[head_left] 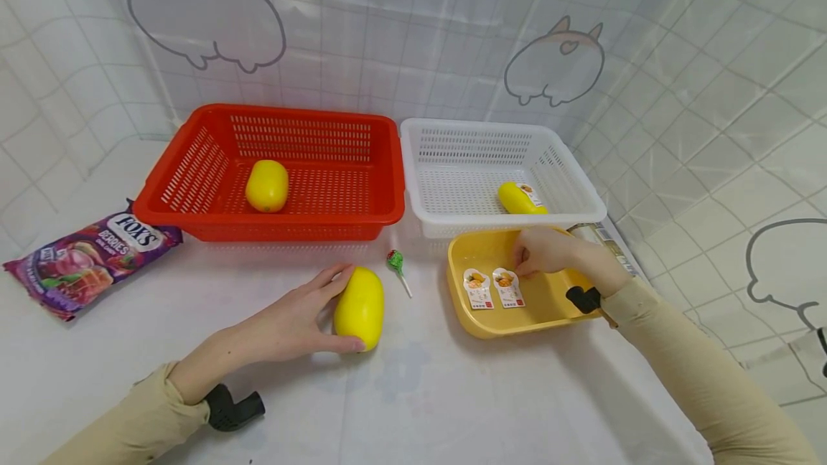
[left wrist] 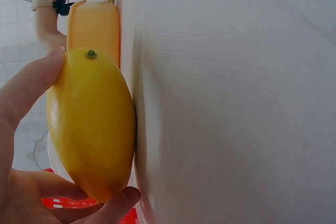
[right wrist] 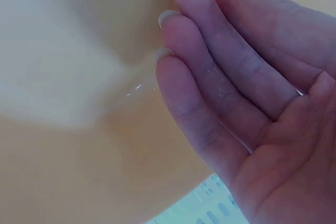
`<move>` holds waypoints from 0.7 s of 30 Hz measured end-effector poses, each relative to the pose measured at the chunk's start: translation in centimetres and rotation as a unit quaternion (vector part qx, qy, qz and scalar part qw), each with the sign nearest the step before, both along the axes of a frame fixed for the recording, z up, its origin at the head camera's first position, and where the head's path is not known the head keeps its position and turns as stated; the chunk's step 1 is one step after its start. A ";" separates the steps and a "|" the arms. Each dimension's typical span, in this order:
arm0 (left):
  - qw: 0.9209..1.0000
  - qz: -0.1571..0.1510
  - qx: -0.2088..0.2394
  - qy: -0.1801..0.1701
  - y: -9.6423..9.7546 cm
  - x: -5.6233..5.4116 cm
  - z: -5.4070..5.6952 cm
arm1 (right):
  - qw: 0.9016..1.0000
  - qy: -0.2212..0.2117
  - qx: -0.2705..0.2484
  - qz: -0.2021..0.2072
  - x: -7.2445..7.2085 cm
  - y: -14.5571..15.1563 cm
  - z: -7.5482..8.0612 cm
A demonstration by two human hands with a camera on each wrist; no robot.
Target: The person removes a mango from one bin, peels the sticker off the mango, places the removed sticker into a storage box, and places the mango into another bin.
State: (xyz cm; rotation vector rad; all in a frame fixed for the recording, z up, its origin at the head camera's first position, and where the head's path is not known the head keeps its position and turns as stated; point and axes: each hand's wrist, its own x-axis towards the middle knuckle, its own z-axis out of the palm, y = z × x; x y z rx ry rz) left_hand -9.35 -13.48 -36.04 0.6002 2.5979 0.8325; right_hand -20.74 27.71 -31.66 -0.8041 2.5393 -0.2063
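A yellow mango (head_left: 360,309) rests on the white table, gripped by my left hand (head_left: 291,318). The thumb lies at its stem end and the fingers bend round the other end, as the left wrist view shows. My right hand (head_left: 549,250) reaches into a yellow basin (head_left: 481,330), fingers bent down toward its floor. Whether it pinches anything is hidden. Beside it in the basin lie two white labels with orange fruit pictures, a left label (head_left: 478,290) and a right label (head_left: 508,288). In the right wrist view the bent fingers (right wrist: 184,82) are close to the basin's surface.
A red basket (head_left: 271,219) at the back holds another mango (head_left: 267,186). The white basket (head_left: 504,222) beside it holds a labelled mango (head_left: 517,198). A green-wrapped lollipop (head_left: 396,261) lies between my hands. A purple candy bag (head_left: 97,253) is at far left.
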 end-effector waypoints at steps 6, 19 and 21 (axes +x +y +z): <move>1.000 0.001 0.001 -0.004 0.0 0.0 0.0 | 1.000 -0.001 -0.004 0.002 0.3 -0.2 0.6; 1.000 -0.001 0.002 0.002 0.1 0.0 0.0 | 1.000 0.001 -0.019 -0.021 1.3 -0.4 1.7; 1.000 -0.001 0.002 0.003 0.1 0.0 -0.1 | 0.999 0.005 -0.026 -0.027 1.7 -0.5 2.0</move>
